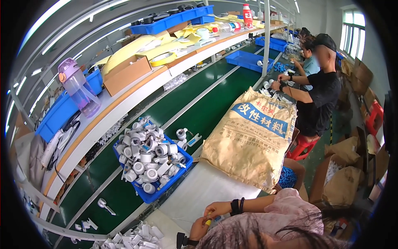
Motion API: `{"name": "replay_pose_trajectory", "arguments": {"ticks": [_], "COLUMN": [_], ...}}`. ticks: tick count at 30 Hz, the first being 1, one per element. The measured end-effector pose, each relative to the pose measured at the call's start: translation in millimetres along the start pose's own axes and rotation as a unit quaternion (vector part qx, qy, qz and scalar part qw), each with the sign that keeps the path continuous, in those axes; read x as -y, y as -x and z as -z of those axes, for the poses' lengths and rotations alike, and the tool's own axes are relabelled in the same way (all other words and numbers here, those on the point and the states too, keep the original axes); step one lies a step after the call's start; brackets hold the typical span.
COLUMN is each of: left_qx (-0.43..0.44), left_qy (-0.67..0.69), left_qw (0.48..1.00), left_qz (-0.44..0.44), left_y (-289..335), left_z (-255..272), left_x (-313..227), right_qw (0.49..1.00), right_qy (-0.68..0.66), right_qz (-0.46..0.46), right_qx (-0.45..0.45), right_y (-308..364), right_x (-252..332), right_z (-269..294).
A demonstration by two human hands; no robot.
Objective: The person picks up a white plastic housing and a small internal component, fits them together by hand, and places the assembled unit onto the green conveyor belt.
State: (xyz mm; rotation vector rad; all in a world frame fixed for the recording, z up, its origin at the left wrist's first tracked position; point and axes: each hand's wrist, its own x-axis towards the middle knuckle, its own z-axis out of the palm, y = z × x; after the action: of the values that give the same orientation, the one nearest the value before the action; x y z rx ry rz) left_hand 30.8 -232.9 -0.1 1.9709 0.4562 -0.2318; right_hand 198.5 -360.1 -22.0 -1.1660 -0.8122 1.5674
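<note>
My left hand (198,229), with a black band at the wrist, is low in the head view, fingers closed around a small yellow piece (208,222) whose kind I cannot make out. My right hand (217,209), wearing black wristbands, comes in from the right and meets it with bent fingers. What its fingertips hold is hidden. Both hands are over the near edge of a pale sheet (207,189) on the bench. A blue crate (148,198) heaped with white plastic shower-head-like parts (146,157) stands beyond them. More white plastic pieces (139,236) lie left of my hands.
A large brown paper sack (248,141) lies beyond the sheet. The green conveyor (207,89) carries loose white parts and a blue tray (248,61). Left, a shelf (120,101) bears a purple bottle (78,87). Co-workers (317,95) sit right, near cartons (327,178).
</note>
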Motion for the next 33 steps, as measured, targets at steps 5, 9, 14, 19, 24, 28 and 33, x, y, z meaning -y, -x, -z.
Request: {"name": "replay_pose_trajectory", "arguments": {"ticks": [5, 9, 14, 19, 24, 28, 33], "left_qx": [0.007, 0.005, -0.027, -0.026, -0.072, -0.096, -0.109], "left_qy": [-0.012, -0.042, 0.012, 0.131, 0.219, 0.226, 0.215], "left_qw": [1.0, 0.999, 0.999, 0.99, 0.973, 0.969, 0.97], "left_qz": [0.0, -0.01, -0.045, -0.034, -0.021, -0.013, 0.029], "left_y": [-1, -2, 1, 8, -3, -16, -15], "left_z": [0, -2, -10, -8, -20, -25, -16], "left_x": [4, 10, 19, 2, 35, 54, 48], "right_qw": [1.0, 1.0, 1.0, 0.999, 0.989, 0.981, 0.967], "right_qy": [0.001, 0.003, 0.014, -0.037, -0.11, -0.103, -0.078], "right_qz": [-0.005, -0.005, -0.011, 0.013, 0.057, 0.088, 0.088], "right_qx": [-0.016, -0.023, 0.0, -0.03, -0.082, -0.135, -0.225], "right_y": [1, 3, 4, 16, 26, -18, -108], "right_x": [0, -2, 4, 47, 126, 173, 244], "right_z": [-4, -5, 3, 32, 78, 141, 250]}}
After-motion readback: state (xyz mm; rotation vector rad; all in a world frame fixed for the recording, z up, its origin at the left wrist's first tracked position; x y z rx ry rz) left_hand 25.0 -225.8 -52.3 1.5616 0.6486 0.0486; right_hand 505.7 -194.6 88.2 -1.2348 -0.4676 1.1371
